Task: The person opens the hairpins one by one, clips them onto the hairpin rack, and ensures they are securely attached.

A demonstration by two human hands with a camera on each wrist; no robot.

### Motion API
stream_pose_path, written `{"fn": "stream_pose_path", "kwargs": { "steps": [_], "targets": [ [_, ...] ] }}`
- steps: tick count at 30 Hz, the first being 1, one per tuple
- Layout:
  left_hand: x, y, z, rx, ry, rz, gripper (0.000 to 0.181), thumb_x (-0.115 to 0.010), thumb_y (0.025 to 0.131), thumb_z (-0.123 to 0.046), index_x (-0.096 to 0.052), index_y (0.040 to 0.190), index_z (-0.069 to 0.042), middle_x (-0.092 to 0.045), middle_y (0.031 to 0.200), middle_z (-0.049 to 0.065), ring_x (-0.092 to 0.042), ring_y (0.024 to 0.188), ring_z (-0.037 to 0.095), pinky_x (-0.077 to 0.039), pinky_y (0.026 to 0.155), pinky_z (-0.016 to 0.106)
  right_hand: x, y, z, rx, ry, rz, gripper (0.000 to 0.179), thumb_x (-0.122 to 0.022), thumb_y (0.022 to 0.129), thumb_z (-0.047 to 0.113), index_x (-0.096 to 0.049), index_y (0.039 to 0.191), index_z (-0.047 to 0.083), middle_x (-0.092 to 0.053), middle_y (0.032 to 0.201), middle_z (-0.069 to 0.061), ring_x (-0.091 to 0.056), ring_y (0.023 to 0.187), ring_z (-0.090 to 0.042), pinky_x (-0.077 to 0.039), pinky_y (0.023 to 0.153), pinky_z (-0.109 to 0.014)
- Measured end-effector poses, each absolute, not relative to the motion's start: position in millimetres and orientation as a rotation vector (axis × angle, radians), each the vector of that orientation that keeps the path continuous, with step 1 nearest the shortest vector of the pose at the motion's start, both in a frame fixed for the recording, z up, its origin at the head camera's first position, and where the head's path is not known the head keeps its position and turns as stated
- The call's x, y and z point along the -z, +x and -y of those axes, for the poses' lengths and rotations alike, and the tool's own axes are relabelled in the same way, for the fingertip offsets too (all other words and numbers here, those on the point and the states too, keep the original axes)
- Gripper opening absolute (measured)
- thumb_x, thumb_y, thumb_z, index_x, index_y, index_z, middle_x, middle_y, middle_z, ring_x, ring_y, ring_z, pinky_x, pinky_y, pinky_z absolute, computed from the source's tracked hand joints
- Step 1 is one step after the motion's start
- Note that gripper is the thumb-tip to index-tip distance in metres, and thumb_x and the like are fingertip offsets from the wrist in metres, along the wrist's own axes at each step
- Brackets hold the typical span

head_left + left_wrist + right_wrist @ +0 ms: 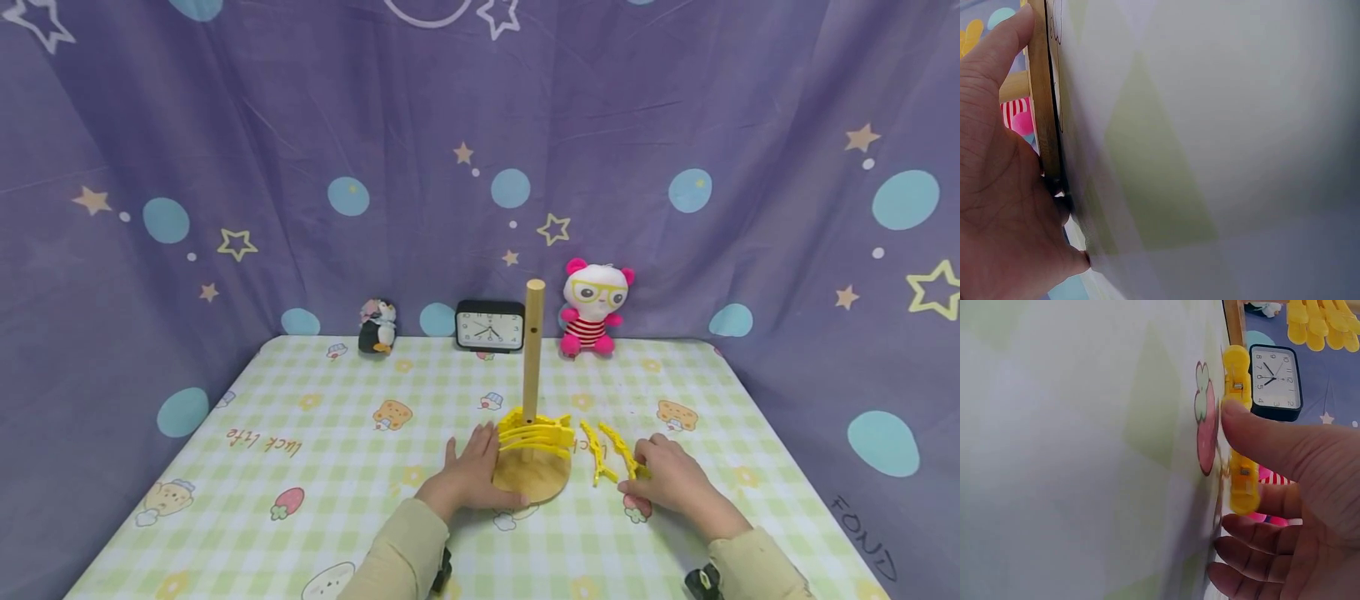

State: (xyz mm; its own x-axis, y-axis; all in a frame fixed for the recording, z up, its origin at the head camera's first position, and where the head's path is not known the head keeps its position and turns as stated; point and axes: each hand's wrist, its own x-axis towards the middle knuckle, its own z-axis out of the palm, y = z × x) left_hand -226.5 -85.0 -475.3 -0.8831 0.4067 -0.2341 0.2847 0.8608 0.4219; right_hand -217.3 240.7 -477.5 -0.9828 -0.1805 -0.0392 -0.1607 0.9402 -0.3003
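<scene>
In the head view, a round wooden base (536,485) bears an upright wooden post (532,350). Several yellow hair clips (534,433) sit side by side low around the post. My left hand (474,475) rests against the base's left side, fingers spread and fairly straight, thumb along the near rim; the left wrist view shows the thumb touching the wooden edge (1044,94). Two loose yellow clips lie to the right: one clip (596,450) apart, the other clip (618,442) at my right hand (671,475), its handle end between thumb and index finger.
A black-framed clock (490,327) stands at the table's back edge. A small penguin toy (377,327) is left of it, a pink and white plush panda (592,308) right. A checked cloth (337,467) covers the table; a purple curtain (420,108) hangs behind.
</scene>
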Motion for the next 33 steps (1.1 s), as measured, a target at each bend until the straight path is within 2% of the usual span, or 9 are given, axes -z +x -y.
{"fn": "stream_pose_path", "kwargs": {
  "steps": [5,8,13,17,22,27,33],
  "targets": [
    [473.5,-225.5,84.9,-0.529,0.52,-2.726,0.118,-0.065,0.075,-0.072,-0.013,0.156,-0.003,-0.004,0.163,0.012,-0.001,0.149,0.027,0.002,0.112,0.062,473.8,-216.2,-240.9,0.638,-0.151,-3.058,0.037,-0.078,0.082,0.032,-0.057,0.097,0.005,-0.052,0.076,-0.002,-0.044,0.065,-0.018,-0.036,0.058,-0.034],
    [470.9,-224.4,84.4,-0.509,0.529,-2.733,0.117,-0.065,0.075,-0.071,-0.015,0.155,-0.002,-0.005,0.163,0.013,-0.003,0.149,0.028,0.001,0.112,0.063,470.3,-214.3,-240.6,0.73,-0.107,-3.089,0.034,-0.074,0.086,0.025,-0.056,0.106,0.003,-0.059,0.078,-0.003,-0.05,0.064,-0.016,-0.041,0.058,-0.035],
    [468.8,-223.0,84.1,-0.495,0.536,-2.735,0.116,-0.065,0.076,-0.07,-0.017,0.155,-0.001,-0.007,0.163,0.013,-0.004,0.149,0.029,0.0,0.112,0.063,464.3,-212.7,-239.2,0.856,-0.132,-3.152,0.035,-0.069,0.091,0.018,-0.058,0.12,0.001,-0.066,0.089,-0.008,-0.059,0.069,-0.016,-0.048,0.062,-0.038],
    [468.1,-222.4,83.8,-0.495,0.537,-2.738,0.115,-0.065,0.076,-0.07,-0.017,0.155,0.0,-0.007,0.163,0.014,-0.004,0.149,0.029,-0.001,0.112,0.063,459.0,-212.1,-237.5,0.923,-0.228,-3.213,0.041,-0.066,0.093,0.014,-0.055,0.13,-0.001,-0.066,0.104,-0.015,-0.065,0.079,-0.023,-0.052,0.065,-0.041],
    [468.4,-222.0,83.9,-0.501,0.54,-2.737,0.115,-0.065,0.076,-0.07,-0.018,0.155,0.0,-0.007,0.163,0.014,-0.004,0.149,0.03,-0.001,0.112,0.063,451.6,-208.8,-233.6,1.015,-0.346,-3.278,0.039,-0.064,0.095,0.013,-0.057,0.132,0.006,-0.062,0.123,-0.016,-0.065,0.094,-0.03,-0.054,0.075,-0.046],
    [471.0,-224.4,84.2,-0.505,0.534,-2.736,0.115,-0.065,0.076,-0.07,-0.018,0.155,-0.001,-0.006,0.163,0.014,-0.003,0.149,0.029,0.0,0.112,0.063,442.7,-204.8,-227.8,1.132,-0.508,-3.317,0.037,-0.063,0.095,0.008,-0.059,0.131,0.01,-0.063,0.125,-0.011,-0.063,0.101,-0.028,-0.053,0.08,-0.048],
    [470.5,-224.6,84.5,-0.505,0.539,-2.733,0.115,-0.065,0.076,-0.07,-0.018,0.155,-0.001,-0.006,0.163,0.013,-0.003,0.149,0.029,0.0,0.112,0.063,433.9,-202.9,-218.2,1.224,-0.716,-3.368,0.034,-0.066,0.092,0.004,-0.065,0.125,0.008,-0.066,0.122,-0.01,-0.065,0.103,-0.028,-0.053,0.08,-0.047]
  ]
}}
